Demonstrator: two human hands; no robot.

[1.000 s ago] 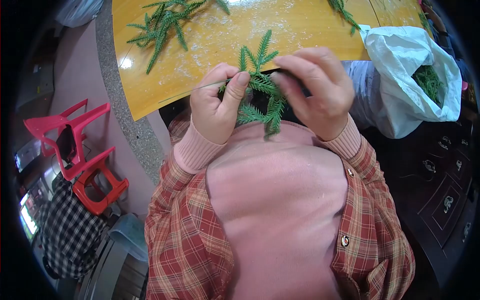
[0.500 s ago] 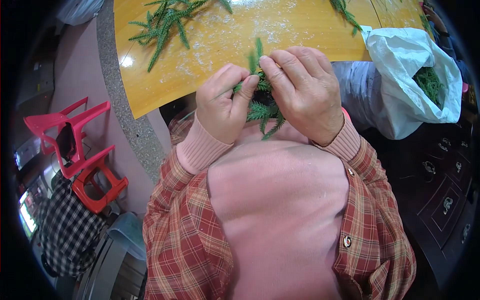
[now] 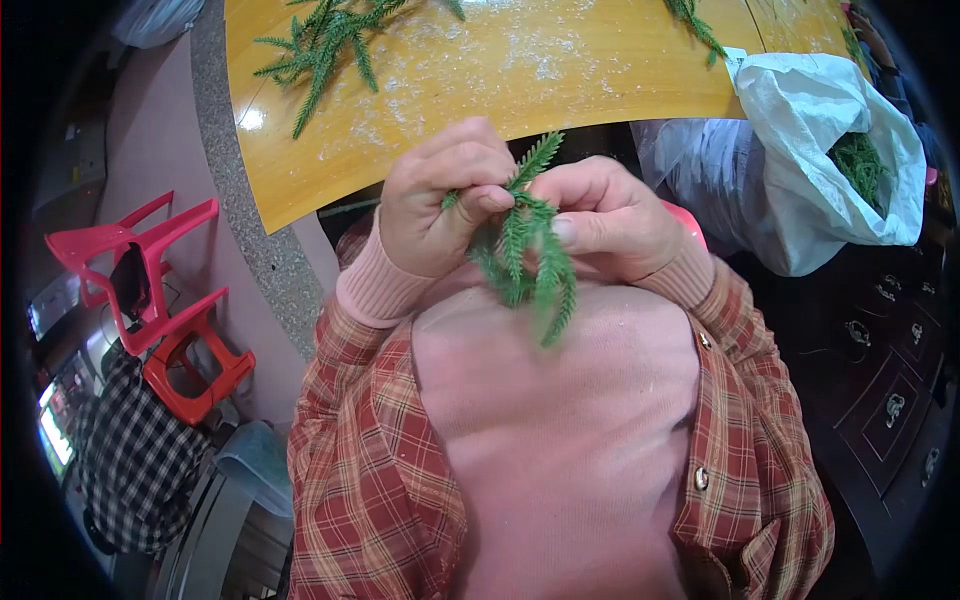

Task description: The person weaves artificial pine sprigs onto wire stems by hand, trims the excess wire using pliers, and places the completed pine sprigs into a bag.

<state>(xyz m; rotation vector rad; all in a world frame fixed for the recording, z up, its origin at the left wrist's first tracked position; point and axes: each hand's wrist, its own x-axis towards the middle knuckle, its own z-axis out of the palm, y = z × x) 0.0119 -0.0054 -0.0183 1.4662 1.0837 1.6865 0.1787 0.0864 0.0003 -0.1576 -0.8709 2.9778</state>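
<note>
My left hand (image 3: 447, 195) pinches a green needle-leaved sprig (image 3: 515, 240) between thumb and fingers, in front of my chest just off the table's near edge. My right hand (image 3: 612, 218) closes on the same sprig from the other side, its thumb beside the drooping leaves. One tip of the sprig points up between my hands, while the lower leaves hang down and are partly blurred. The stem inside my fingers is hidden.
A yellow table (image 3: 450, 90) carries a green branch (image 3: 330, 50), another sprig (image 3: 696, 25) and white flecks. At the right stands a white sack (image 3: 790, 150) with greenery inside. Pink (image 3: 150, 265) and red (image 3: 200, 370) plastic stools are at the left.
Both hands have moved down, towards my chest, with the sprig. My right hand has turned, so its thumb now shows beside the leaves, and more leaves hang below.
</note>
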